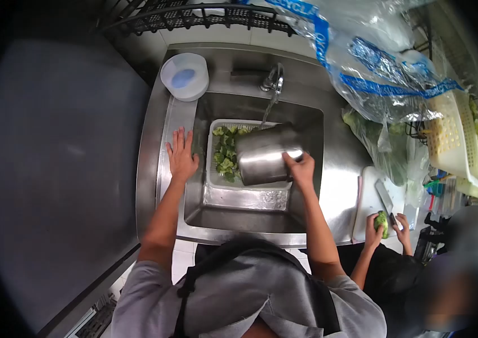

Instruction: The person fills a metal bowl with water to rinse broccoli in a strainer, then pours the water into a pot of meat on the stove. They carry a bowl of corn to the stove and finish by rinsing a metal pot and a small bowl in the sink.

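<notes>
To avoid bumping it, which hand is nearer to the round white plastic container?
Left. The left hand rests on the steel counter in front of the container; the right hand is farther, over the basin, holding a silver metal pot.

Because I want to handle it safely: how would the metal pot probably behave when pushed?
The metal pot looks stiff, so it probably would not bend. Its smooth wall may be slippery, with water running from the tap nearby. Being round and tilted, it might roll if the right hand let go.
</notes>
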`<action>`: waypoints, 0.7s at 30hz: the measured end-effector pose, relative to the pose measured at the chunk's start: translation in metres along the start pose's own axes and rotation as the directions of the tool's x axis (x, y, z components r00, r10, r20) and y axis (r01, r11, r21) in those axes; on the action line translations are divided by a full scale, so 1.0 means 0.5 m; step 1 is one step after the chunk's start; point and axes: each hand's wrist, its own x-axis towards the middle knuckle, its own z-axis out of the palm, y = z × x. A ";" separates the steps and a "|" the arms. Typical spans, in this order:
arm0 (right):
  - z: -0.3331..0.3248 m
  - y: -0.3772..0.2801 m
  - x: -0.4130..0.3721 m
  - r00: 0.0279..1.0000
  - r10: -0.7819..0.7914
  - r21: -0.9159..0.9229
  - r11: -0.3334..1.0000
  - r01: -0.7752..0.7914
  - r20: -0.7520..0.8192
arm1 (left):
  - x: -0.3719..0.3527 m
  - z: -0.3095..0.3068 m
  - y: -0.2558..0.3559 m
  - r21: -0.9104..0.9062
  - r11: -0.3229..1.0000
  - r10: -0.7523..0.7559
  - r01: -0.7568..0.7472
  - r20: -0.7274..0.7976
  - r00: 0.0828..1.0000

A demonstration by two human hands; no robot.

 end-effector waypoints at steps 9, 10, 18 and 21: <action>0.143 -0.082 0.014 0.732 -0.454 -0.622 0.395 0.676 0.508 | -0.002 -0.008 -0.002 0.027 0.998 -0.055 0.054 0.023 0.998; 0.157 -0.059 0.023 0.720 -0.464 -0.610 0.391 0.689 0.516 | -0.001 -0.008 -0.002 0.020 0.998 -0.056 0.056 0.020 0.998; 0.166 -0.068 -0.021 0.719 -0.508 -0.582 0.431 0.689 0.475 | -0.065 0.059 0.033 -0.287 0.948 0.112 -0.136 -0.096 0.989; 0.147 -0.065 -0.034 0.739 -0.496 -0.585 0.460 0.668 0.456 | -0.169 0.164 0.120 -0.483 0.848 -0.088 0.218 0.277 0.957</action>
